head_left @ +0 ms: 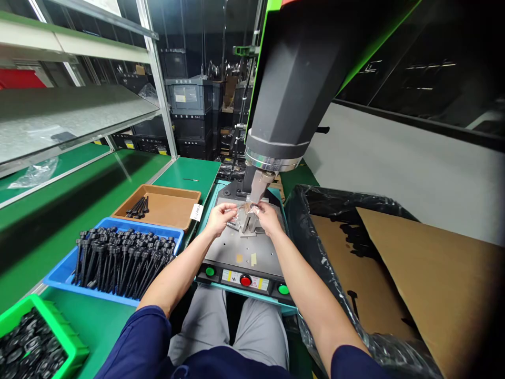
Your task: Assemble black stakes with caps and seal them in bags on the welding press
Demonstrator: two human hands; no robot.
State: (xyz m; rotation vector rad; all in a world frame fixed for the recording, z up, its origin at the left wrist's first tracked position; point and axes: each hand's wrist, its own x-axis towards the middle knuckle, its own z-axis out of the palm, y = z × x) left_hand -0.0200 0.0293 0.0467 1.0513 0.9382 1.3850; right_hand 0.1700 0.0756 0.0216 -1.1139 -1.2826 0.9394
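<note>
Both my hands reach to the metal fixture [248,223] on the grey base plate [240,251] of a press machine, just under its silver horn [258,185]. My left hand [219,217] pinches one side of a small clear plastic piece [241,210] and my right hand [268,217] pinches the other side. The piece sits right above the fixture. Along the machine's front edge are a green button [210,271], a red button [245,280] and another green button [283,289].
A blue tray [63,269] of several black long-stemmed parts lies to my left. Behind it is a brown tray [169,208] with a few such parts. A green bin [23,345] of black rings is at the near left. A cardboard box lined with black plastic [394,273] stands at the right.
</note>
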